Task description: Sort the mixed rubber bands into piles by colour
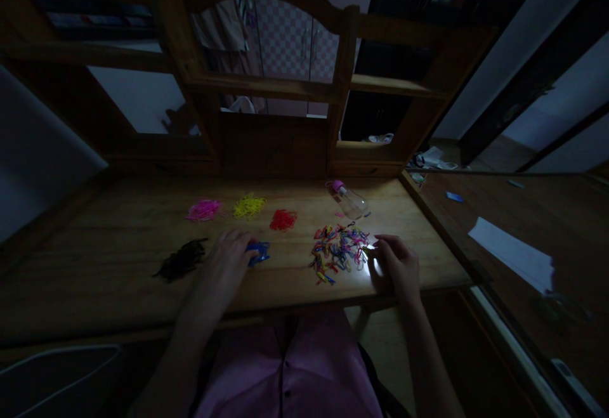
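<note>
from where i stand, the left hand (232, 252) lies low over the surface (285, 285), palm down, its fingertips at the blue pile (259, 253) at three o'clock; i can't tell whether they grip a piece. the right hand (398, 261) has thumb and forefinger drawn near each other at the edge of the mixed heap (339, 250), at its nine o'clock; whether they pinch something i can't tell.

further from the left hand sit a black pile (181, 259) at nine o'clock, pink (204, 210) at eleven, yellow (248, 205) at one and red (283, 219) at two. a clear bottle (353, 204) with a purple cap lies at the right hand's eleven o'clock.
</note>
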{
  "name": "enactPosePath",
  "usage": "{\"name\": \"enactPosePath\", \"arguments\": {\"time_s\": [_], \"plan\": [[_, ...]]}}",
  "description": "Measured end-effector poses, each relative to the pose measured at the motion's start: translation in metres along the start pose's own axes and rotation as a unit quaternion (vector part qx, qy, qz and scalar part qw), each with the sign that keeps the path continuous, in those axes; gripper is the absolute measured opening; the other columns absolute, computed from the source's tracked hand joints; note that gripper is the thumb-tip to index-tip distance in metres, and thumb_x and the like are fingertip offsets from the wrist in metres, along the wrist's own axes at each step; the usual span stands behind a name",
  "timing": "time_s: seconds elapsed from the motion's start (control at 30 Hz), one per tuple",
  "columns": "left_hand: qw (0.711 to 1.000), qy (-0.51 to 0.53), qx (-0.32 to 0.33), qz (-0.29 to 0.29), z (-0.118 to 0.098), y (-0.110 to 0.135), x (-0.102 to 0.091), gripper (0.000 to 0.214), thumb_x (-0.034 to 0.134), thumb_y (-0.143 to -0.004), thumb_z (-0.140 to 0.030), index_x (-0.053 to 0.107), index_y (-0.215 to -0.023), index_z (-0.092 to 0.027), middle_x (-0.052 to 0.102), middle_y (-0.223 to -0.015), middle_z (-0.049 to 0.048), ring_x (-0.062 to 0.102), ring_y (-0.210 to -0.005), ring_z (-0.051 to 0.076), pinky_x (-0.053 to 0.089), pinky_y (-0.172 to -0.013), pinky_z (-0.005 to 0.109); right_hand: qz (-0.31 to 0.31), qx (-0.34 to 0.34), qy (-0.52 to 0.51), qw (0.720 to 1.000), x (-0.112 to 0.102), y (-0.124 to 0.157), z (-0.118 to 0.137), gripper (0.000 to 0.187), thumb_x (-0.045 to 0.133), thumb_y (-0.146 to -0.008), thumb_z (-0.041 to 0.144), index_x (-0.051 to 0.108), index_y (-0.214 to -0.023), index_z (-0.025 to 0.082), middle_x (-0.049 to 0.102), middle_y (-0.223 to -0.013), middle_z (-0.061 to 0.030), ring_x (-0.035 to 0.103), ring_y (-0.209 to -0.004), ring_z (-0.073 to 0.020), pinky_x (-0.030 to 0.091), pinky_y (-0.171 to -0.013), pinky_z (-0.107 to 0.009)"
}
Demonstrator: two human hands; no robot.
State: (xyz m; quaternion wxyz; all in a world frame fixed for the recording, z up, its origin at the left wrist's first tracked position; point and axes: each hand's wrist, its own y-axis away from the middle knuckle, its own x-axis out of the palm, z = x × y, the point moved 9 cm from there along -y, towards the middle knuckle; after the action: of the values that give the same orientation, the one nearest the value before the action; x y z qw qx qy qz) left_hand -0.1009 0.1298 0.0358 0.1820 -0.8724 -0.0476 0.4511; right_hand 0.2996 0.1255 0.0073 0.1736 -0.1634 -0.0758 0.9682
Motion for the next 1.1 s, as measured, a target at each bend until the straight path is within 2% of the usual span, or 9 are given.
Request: {"name": "enactPosePath", "arguments": {"time_s": [0.1,0.2,0.3,0.37,0.5,0.67,0.8,0.97,1.1], "plan": [[0.998,0.046,0.013,0.039,-0.033,-0.005,0.016,0.011,0.062,-0.081,-0.024,0.069,-0.091,-0.024,0.063,-0.096,0.0071,0.055,-0.098,0.03,0.043,-0.091,0.041,0.004,-0.007,0.007,1.0,0.0,0.0,0.002,0.027,0.059,-0.086,0.04,0.07,-0.098,0.019,0.071,-0.086,-0.0053,0.067,-0.08,-0.0198,0.05,-0.073,-0.031],[0.989,0.091,0.036,0.109,-0.078,-0.005,0.045,0.015,0.056,-0.085,-0.018,0.069,-0.092,-0.023,0.063,-0.1,0.007,0.056,-0.102,0.027,0.044,-0.093,0.04,0.006,-0.004,0.001,1.0,0.0,0.001,0.002,0.027,0.059,-0.086,0.04,0.069,-0.099,0.018,0.071,-0.086,-0.0053,0.067,-0.08,-0.0195,0.05,-0.073,-0.03],[0.973,0.123,0.091,0.17,-0.121,0.0,0.076,0.019,0.052,-0.09,-0.016,0.067,-0.099,-0.022,0.062,-0.104,0.0071,0.056,-0.104,0.025,0.044,-0.095,0.038,0.008,0.001,-0.008,1.0,0.001,0.001,0.0,0.028,0.059,-0.086,0.04,0.069,-0.099,0.018,0.071,-0.086,-0.0055,0.067,-0.08,-0.0197,0.05,-0.072,-0.03],[0.964,0.136,0.129,0.191,-0.142,0.001,0.093,0.018,0.052,-0.09,-0.015,0.065,-0.1,-0.021,0.061,-0.106,0.0076,0.055,-0.105,0.024,0.045,-0.095,0.037,0.009,0.001,-0.012,1.0,0.001,0.0,-0.002,0.028,0.059,-0.086,0.04,0.069,-0.099,0.018,0.071,-0.086,-0.0056,0.067,-0.08,-0.0199,0.051,-0.072,-0.03],[0.961,0.099,0.179,0.187,-0.161,-0.002,0.12,0.016,0.052,-0.088,-0.01,0.063,-0.095,-0.02,0.057,-0.106,0.0083,0.052,-0.104,0.025,0.044,-0.094,0.04,0.005,-0.004,-0.01,1.0,0.001,0.0,-0.003,0.027,0.059,-0.086,0.039,0.07,-0.099,0.018,0.071,-0.086,-0.0056,0.067,-0.079,-0.0197,0.051,-0.071,-0.03],[0.963,0.042,0.189,0.188,-0.158,-0.006,0.151,0.01,0.056,-0.086,-0.011,0.059,-0.093,-0.018,0.052,-0.113,0.0097,0.047,-0.108,0.027,0.043,-0.097,0.045,0.001,-0.003,-0.019,1.0,0.001,0.0,-0.006,0.027,0.059,-0.086,0.04,0.07,-0.1,0.019,0.071,-0.085,-0.0052,0.067,-0.078,-0.0195,0.051,-0.07,-0.03],[0.962,0.014,0.197,0.189,-0.152,-0.004,0.154,0.014,0.055,-0.086,-0.009,0.056,-0.097,-0.018,0.051,-0.111,0.0085,0.046,-0.109,0.026,0.043,-0.097,0.044,0.002,-0.006,-0.025,1.0,0.002,-0.001,-0.008,0.027,0.058,-0.086,0.04,0.07,-0.099,0.019,0.071,-0.084,-0.0051,0.067,-0.077,-0.0195,0.051,-0.07,-0.03],[0.965,0.024,0.2,0.166,-0.153,-0.011,0.127,0.013,0.048,-0.09,-0.007,0.053,-0.095,-0.018,0.054,-0.105,0.0075,0.049,-0.1,0.023,0.044,-0.093,0.042,0.001,0.0,-0.034,0.999,0.002,-0.001,-0.011,0.026,0.058,-0.087,0.04,0.07,-0.099,0.02,0.071,-0.084,-0.0048,0.067,-0.076,-0.0196,0.052,-0.069,-0.03],[0.965,0.051,0.204,0.154,-0.167,-0.021,0.116,0.014,0.043,-0.094,-0.01,0.054,-0.098,-0.018,0.056,-0.102,0.0061,0.05,-0.099,0.022,0.044,-0.093,0.039,0.004,0.003,-0.046,0.999,0.003,-0.001,-0.011,0.025,0.059,-0.087,0.039,0.069,-0.099,0.02,0.07,-0.084,-0.0046,0.068,-0.076,-0.0196,0.052,-0.069,-0.03]]}}
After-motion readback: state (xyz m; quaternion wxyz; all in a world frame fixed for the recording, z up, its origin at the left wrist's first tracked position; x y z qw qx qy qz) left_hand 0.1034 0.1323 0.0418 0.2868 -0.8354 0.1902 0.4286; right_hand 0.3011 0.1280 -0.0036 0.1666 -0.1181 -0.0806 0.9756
